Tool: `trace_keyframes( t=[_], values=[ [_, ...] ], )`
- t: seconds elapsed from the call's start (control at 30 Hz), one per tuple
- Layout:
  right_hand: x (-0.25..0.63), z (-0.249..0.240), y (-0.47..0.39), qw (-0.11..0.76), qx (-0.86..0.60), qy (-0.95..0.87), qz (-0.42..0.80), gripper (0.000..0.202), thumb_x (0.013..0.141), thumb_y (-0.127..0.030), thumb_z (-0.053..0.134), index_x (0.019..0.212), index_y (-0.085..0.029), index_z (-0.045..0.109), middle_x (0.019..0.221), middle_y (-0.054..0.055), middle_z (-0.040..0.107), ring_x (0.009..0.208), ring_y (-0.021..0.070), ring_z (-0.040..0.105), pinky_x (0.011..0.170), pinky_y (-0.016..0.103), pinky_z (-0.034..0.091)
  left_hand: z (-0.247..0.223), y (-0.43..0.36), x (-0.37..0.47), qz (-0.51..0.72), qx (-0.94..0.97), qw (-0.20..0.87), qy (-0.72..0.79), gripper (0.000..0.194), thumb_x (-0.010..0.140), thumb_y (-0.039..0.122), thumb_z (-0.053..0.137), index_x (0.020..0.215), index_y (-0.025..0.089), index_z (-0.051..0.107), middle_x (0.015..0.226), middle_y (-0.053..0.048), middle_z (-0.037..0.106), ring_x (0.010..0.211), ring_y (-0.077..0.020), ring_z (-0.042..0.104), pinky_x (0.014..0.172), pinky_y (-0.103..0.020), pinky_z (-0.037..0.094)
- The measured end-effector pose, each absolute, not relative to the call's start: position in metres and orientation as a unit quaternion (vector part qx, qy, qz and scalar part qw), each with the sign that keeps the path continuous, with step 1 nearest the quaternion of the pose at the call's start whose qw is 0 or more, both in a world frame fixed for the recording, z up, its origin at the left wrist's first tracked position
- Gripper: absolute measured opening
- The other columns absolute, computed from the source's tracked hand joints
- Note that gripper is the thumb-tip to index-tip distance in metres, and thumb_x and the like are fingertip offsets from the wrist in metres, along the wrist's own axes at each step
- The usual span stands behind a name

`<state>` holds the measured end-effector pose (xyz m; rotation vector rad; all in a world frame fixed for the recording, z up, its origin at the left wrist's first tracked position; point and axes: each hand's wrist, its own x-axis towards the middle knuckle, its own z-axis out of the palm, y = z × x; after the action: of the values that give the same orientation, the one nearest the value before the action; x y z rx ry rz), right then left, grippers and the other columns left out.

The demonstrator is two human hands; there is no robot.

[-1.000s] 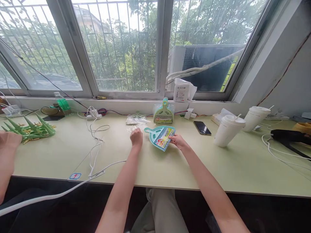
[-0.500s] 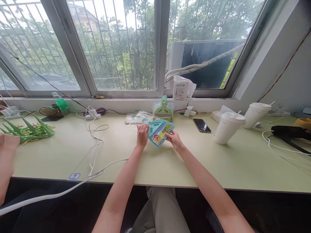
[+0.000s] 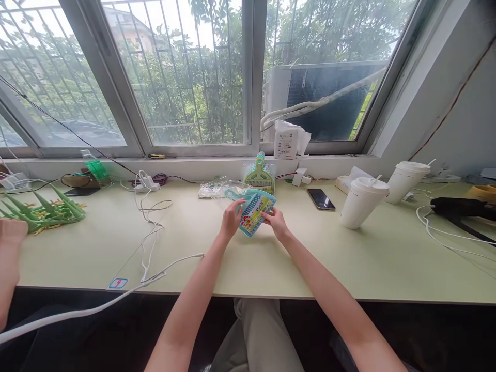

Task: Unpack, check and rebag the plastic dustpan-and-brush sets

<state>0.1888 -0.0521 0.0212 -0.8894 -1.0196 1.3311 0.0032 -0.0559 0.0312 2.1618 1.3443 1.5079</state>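
A small teal dustpan (image 3: 267,196) with blue bristles and a printed yellow-and-blue label is held up above the table, its handle pointing to the upper left. My left hand (image 3: 231,221) closes around its left side near the handle, partly covering it. On the right, my right hand (image 3: 275,221) pinches the edge beside the label between thumb and fingers. Just behind stands a stack of green dustpans (image 3: 259,175) in clear plastic. Next to that stack lies a flat pile in clear wrapping (image 3: 213,189).
A phone (image 3: 321,199) and two lidded white cups (image 3: 364,204) are to the right. White cables (image 3: 149,232) cross the table's left part. At far left, another person's hand (image 3: 13,232) is beside spiky green plastic pieces (image 3: 46,212). A tissue pack (image 3: 285,142) stands on the sill.
My left hand has shifted right and inward, from the dustpan's handle end onto its left side near the label. My right hand keeps its hold; the view has shifted slightly.
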Motion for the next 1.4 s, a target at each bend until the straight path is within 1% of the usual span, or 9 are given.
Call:
trace_keyframes(
  t=[0.1, 0.27, 0.47, 0.57, 0.63, 0.73, 0.83, 0.9, 1.4],
  values=[
    [0.188, 0.023, -0.054, 0.589, -0.37, -0.438, 0.569, 0.033, 0.065, -0.027, 0.082, 0.09, -0.017, 0.063, 0.092, 0.006, 0.072, 0.085, 0.0205, 0.07, 0.085, 0.041, 0.059, 0.037, -0.059, 0.002, 0.54, 0.697, 0.049, 0.47, 0.036, 0.095, 0.028, 0.037, 0.128, 0.022, 0.051, 0.135, -0.009, 0.056, 0.13, -0.021, 0.047, 0.109, -0.042, 0.037],
    [0.188, 0.025, -0.058, 0.57, -0.35, -0.475, 0.572, 0.039, 0.064, -0.033, 0.082, 0.095, -0.017, 0.065, 0.096, 0.007, 0.072, 0.088, 0.0215, 0.069, 0.083, 0.04, 0.06, 0.036, -0.056, 0.0, 0.497, 0.723, 0.018, 0.479, 0.046, 0.095, 0.035, 0.041, 0.138, 0.021, 0.044, 0.151, -0.008, 0.038, 0.146, -0.0234, 0.02, 0.12, -0.048, 0.012],
    [0.182, 0.022, -0.059, 0.58, -0.364, -0.456, 0.569, 0.038, 0.063, -0.033, 0.082, 0.094, -0.017, 0.065, 0.092, 0.006, 0.073, 0.085, 0.02, 0.069, 0.084, 0.039, 0.059, 0.032, -0.065, 0.02, 0.474, 0.777, 0.088, 0.405, 0.042, 0.097, 0.033, 0.034, 0.135, 0.022, 0.049, 0.15, -0.008, 0.04, 0.145, -0.0224, 0.025, 0.117, -0.046, 0.025],
    [0.182, 0.021, -0.058, 0.601, -0.36, -0.433, 0.567, 0.035, 0.065, -0.032, 0.081, 0.092, -0.017, 0.064, 0.096, 0.006, 0.072, 0.089, 0.0204, 0.069, 0.087, 0.039, 0.058, 0.038, -0.069, 0.022, 0.575, 0.68, 0.049, 0.452, 0.05, 0.095, 0.037, 0.041, 0.143, 0.024, 0.035, 0.157, -0.008, 0.026, 0.148, -0.0235, 0.01, 0.12, -0.05, 0.016],
    [0.182, 0.021, -0.057, 0.613, -0.352, -0.421, 0.569, 0.033, 0.065, -0.031, 0.081, 0.09, -0.017, 0.064, 0.098, 0.006, 0.071, 0.093, 0.0207, 0.068, 0.089, 0.039, 0.058, 0.041, -0.066, 0.018, 0.652, 0.567, 0.065, 0.498, 0.069, 0.09, 0.042, 0.052, 0.148, 0.025, 0.019, 0.16, -0.011, 0.016, 0.149, -0.0258, 0.004, 0.119, -0.051, 0.016],
    [0.182, 0.02, -0.057, 0.623, -0.336, -0.411, 0.575, 0.035, 0.065, -0.032, 0.08, 0.092, -0.018, 0.062, 0.099, 0.006, 0.07, 0.097, 0.0215, 0.067, 0.091, 0.039, 0.057, 0.04, -0.055, 0.01, 0.675, 0.483, 0.266, 0.49, 0.079, 0.086, 0.05, 0.057, 0.149, 0.026, 0.015, 0.155, -0.013, 0.028, 0.144, -0.0298, 0.025, 0.113, -0.05, 0.031],
    [0.18, 0.02, -0.058, 0.636, -0.332, -0.404, 0.568, 0.041, 0.065, -0.033, 0.08, 0.098, -0.019, 0.06, 0.1, 0.006, 0.07, 0.102, 0.0219, 0.066, 0.092, 0.038, 0.057, 0.033, -0.048, 0.011, 0.604, 0.472, 0.514, 0.385, 0.064, 0.086, 0.056, 0.055, 0.138, 0.022, 0.04, 0.137, -0.013, 0.054, 0.126, -0.03, 0.052, 0.104, -0.048, 0.044],
    [0.181, 0.021, -0.059, 0.654, -0.333, -0.39, 0.556, 0.043, 0.066, -0.032, 0.079, 0.101, -0.02, 0.058, 0.102, 0.005, 0.069, 0.104, 0.0215, 0.065, 0.093, 0.037, 0.057, 0.029, -0.049, 0.017, 0.575, 0.469, 0.585, 0.327, 0.059, 0.082, 0.056, 0.06, 0.128, 0.019, 0.052, 0.127, -0.013, 0.062, 0.12, -0.0296, 0.057, 0.104, -0.048, 0.044],
    [0.188, 0.029, -0.059, 0.669, -0.364, -0.372, 0.53, 0.035, 0.069, -0.028, 0.076, 0.098, -0.02, 0.058, 0.103, 0.006, 0.068, 0.102, 0.0215, 0.065, 0.092, 0.037, 0.057, 0.036, -0.067, 0.027, 0.485, 0.542, 0.628, 0.276, 0.06, 0.079, 0.044, 0.069, 0.131, 0.022, 0.052, 0.138, -0.012, 0.054, 0.129, -0.0309, 0.049, 0.109, -0.048, 0.038]
  ],
)
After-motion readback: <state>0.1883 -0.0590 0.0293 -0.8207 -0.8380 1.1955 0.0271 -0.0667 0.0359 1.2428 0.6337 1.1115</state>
